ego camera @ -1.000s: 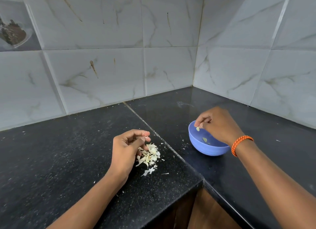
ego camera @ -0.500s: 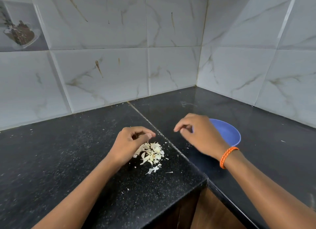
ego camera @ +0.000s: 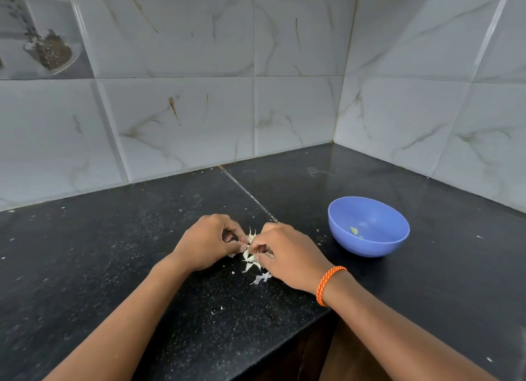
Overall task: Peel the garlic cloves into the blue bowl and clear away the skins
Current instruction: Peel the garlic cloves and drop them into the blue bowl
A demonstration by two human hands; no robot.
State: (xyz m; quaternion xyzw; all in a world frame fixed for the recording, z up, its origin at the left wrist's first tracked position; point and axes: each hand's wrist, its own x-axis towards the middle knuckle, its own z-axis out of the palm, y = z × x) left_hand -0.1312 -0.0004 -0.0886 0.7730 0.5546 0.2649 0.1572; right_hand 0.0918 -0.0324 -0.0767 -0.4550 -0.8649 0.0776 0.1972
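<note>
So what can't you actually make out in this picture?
- Whether the left hand and right hand pinch a whole clove or only skin: fingers cover it, head view.
- Much of the garlic skins pile: hidden under both hands.
- The pale bits in the blue bowl: too small to tell cloves from scraps, and the near wall hides part of the bottom.
- The picture tile at top left: cut off by the frame edge.

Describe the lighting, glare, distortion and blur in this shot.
Head view: soft, even light with faint shadows under the left hand and right hand; dull sheen on the black counter near the corner; wide-angle lens bends the wall tiles outward; the blue bowl is sharp, while the garlic skins between the fingertips are too small to resolve.
</note>
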